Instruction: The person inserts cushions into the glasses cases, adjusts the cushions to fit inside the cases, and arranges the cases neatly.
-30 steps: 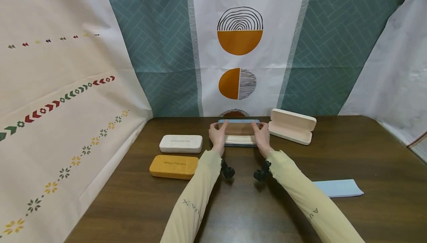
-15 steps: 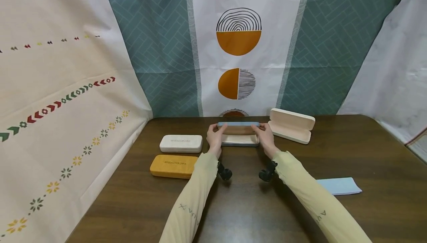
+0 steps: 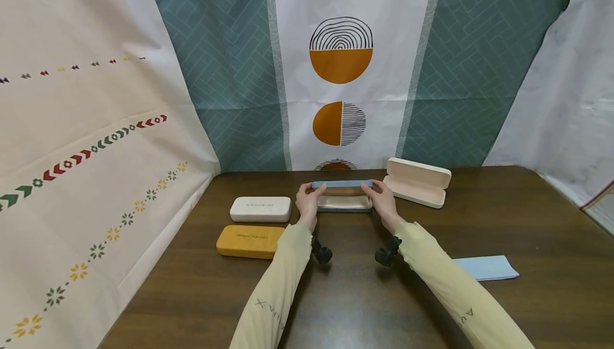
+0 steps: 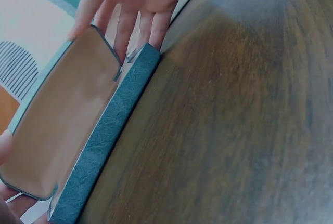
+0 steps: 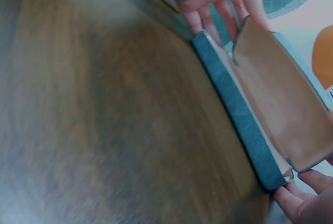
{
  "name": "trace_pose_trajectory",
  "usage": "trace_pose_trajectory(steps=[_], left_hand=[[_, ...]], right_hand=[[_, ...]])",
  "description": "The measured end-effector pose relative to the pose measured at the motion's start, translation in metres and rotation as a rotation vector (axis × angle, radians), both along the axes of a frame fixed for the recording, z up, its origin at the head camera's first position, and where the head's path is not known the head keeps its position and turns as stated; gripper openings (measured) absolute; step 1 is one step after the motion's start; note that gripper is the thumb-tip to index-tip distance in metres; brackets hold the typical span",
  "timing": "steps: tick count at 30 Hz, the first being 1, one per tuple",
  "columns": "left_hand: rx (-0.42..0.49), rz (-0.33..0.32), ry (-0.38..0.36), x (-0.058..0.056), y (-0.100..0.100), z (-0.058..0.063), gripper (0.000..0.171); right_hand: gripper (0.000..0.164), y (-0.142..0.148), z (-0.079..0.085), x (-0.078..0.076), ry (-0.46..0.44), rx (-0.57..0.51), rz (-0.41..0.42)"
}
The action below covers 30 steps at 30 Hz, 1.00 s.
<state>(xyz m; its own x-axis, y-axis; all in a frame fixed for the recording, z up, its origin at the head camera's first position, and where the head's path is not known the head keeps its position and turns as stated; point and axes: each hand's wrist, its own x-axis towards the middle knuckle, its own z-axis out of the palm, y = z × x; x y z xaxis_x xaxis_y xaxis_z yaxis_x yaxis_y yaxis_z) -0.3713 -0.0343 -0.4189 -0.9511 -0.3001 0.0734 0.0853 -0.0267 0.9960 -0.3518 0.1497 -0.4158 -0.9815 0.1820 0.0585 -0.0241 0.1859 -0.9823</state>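
A blue glasses case (image 3: pixel 344 210) with a tan lining stands half-open at the back middle of the table. My left hand (image 3: pixel 307 203) grips its left end, thumb at the lid's edge and fingers down the side. At the opposite end my right hand (image 3: pixel 385 205) holds it the same way. The lid (image 5: pixel 283 94) leans forward over the base, its light-blue outer edge towards me in the head view. Both wrist views show the teal front wall (image 4: pixel 112 135) of the base resting on the wood, with fingertips along its short ends.
Left of the hands lie a shut white glasses case (image 3: pixel 260 209) and a shut yellow one (image 3: pixel 249 241). A cream case (image 3: pixel 416 181) stands open just right of the right hand. A folded light-blue cloth (image 3: pixel 486 267) lies by the right forearm on the brown table (image 3: pixel 345 295).
The blue case's lid has tipped forward and lower, showing more of its outer edge. Both hands have spread slightly apart at its ends, with the forearms further apart too.
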Motion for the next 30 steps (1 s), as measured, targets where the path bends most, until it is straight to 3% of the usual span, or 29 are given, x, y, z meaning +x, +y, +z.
trace_pose_trajectory(steps=[7,12,21,30], left_hand=[[-0.033,0.004,-0.021,0.002,0.001,-0.004,0.042],[-0.101,0.017,-0.045,0.004,-0.002,-0.001,0.044],[-0.254,-0.052,-0.065,0.008,-0.013,0.009,0.045],[-0.206,-0.048,-0.028,0.005,-0.016,0.007,0.041]], right_hand=[[0.051,-0.001,0.000,0.002,0.000,-0.016,-0.068],[0.052,0.001,0.004,0.002,-0.038,-0.015,-0.037],[0.053,0.007,0.010,0.003,-0.136,-0.022,0.003],[0.053,0.011,0.010,0.003,-0.093,-0.029,0.032]])
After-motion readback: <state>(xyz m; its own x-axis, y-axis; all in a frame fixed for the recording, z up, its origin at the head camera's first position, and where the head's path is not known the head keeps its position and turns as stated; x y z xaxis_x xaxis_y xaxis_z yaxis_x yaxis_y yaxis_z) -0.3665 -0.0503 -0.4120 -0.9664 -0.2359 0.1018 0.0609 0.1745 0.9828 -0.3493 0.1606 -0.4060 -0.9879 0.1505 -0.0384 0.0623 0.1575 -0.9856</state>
